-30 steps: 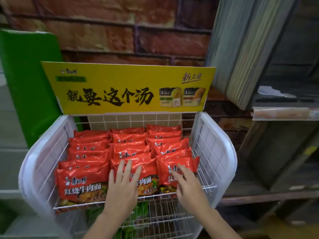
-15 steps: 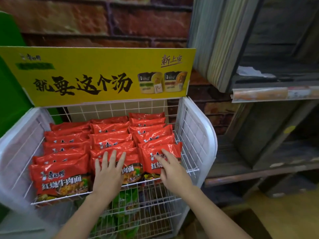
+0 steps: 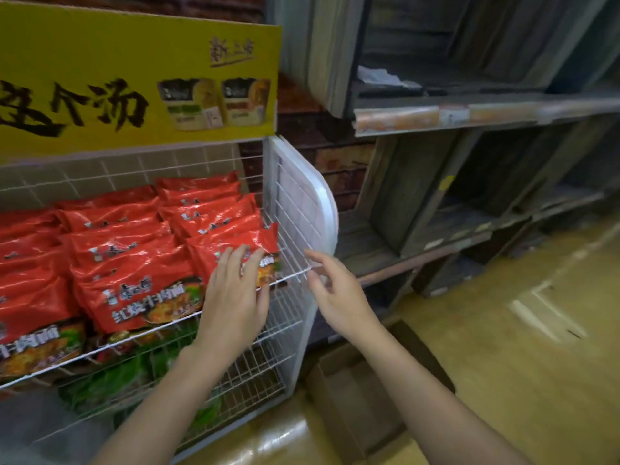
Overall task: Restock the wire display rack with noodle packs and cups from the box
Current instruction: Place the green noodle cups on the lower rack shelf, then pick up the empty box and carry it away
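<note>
Noodle packs: red, glossy noodle packs (image 3: 134, 263) lie in overlapping rows on the top tier of the wire display rack (image 3: 302, 203), at centre left of the frame.
Pack writing: white and dark Chinese characters over a picture of a bowl, too blurred to read.
Left hand: the left hand (image 3: 235, 297) rests flat on the front right pack (image 3: 231, 238), fingers straight and spread, gripping nothing.
Right hand: the right hand (image 3: 335, 293) is at the rack's front right corner, fingers loose and apart; I cannot tell whether they touch the wire.
Lower tier: green packs (image 3: 134, 374) show through the wires.
Sign: a yellow sign (image 3: 100, 62) stands above the rack at upper left, with black brush characters ending in "个汤" and two pictured cups.
Floor: a cardboard box (image 3: 352, 391) sits just right of the rack, between the forearms.
Right side: dark wooden shelves (image 3: 469, 213) carry an orange label strip (image 3: 402, 117).
</note>
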A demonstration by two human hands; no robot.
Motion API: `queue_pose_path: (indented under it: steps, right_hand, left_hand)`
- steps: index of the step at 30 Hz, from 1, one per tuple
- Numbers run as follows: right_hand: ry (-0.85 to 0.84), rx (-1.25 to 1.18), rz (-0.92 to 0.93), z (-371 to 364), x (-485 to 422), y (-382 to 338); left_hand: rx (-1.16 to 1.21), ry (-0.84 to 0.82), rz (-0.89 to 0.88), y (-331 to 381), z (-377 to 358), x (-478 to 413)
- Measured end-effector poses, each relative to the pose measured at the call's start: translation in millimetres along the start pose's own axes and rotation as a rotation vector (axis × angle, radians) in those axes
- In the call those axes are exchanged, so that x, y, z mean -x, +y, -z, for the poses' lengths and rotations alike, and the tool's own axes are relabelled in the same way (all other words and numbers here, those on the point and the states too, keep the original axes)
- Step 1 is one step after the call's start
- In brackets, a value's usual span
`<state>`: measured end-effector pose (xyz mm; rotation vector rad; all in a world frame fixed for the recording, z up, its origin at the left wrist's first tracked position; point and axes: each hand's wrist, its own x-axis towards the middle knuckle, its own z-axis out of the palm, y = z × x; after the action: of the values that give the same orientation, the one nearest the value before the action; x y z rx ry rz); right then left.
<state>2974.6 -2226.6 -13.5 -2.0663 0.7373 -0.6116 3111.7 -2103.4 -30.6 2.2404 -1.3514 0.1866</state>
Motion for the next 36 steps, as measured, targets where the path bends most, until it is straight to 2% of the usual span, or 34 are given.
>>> queue_pose_path:
  steps: [11,18,21,28,33,36]
  right_hand:
    - [0.266,-0.107,-0.267,129.6,53.2,109.4]
    - [0.402,-0.1,-0.426,211.9,69.9,217.2]
    - [0.446,-0.137,-0.505,225.5,75.8,252.8]
    - [0.602,-0.281,-0.766,200.1,94.7,351.8]
    - [0.706,-0.316,-0.882,147.0,99.7,433.6]
    - [0.77,-0.308,-0.928,94.4,105.4,508.1]
  left_hand:
    - [0.166,-0.164,-0.294,159.4,-100.1,-39.8]
    - [0.256,-0.284,-0.348,266.8,-191.9,-70.3]
    - [0.275,-0.347,-0.336,287.5,-229.3,-80.3]
    - [0.269,-0.593,-0.221,291.8,-342.0,-81.4]
    - [0.26,-0.716,-0.127,257.4,-441.8,-81.9]
    - [0.247,-0.761,-0.136,218.7,-527.6,-72.4]
